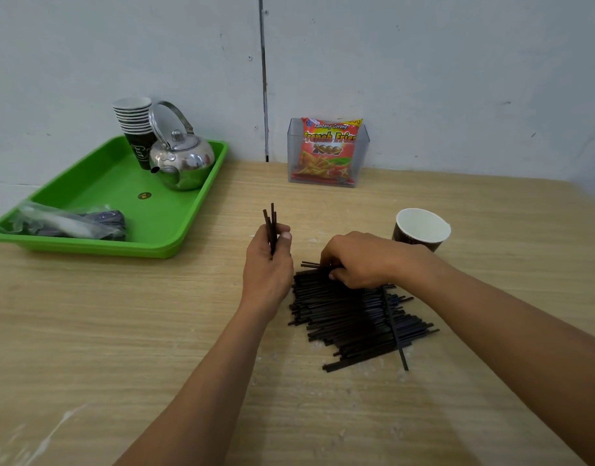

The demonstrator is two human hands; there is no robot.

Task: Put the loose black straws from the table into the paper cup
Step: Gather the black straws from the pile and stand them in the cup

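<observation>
A heap of loose black straws [353,314] lies on the wooden table [121,331] in front of me. My left hand [267,264] is shut on a few black straws [271,220] that stand upright above its fingers, just left of the heap. My right hand [360,260] rests on the heap's far end, fingers pinching at straws there. The paper cup [422,228], dark outside and white inside, stands upright beyond my right wrist; I see no straws in it.
A green tray [121,210] at the far left carries a steel kettle [180,159], a stack of paper cups [135,129] and a plastic bag [67,222]. A clear box with a snack packet [328,153] stands against the wall.
</observation>
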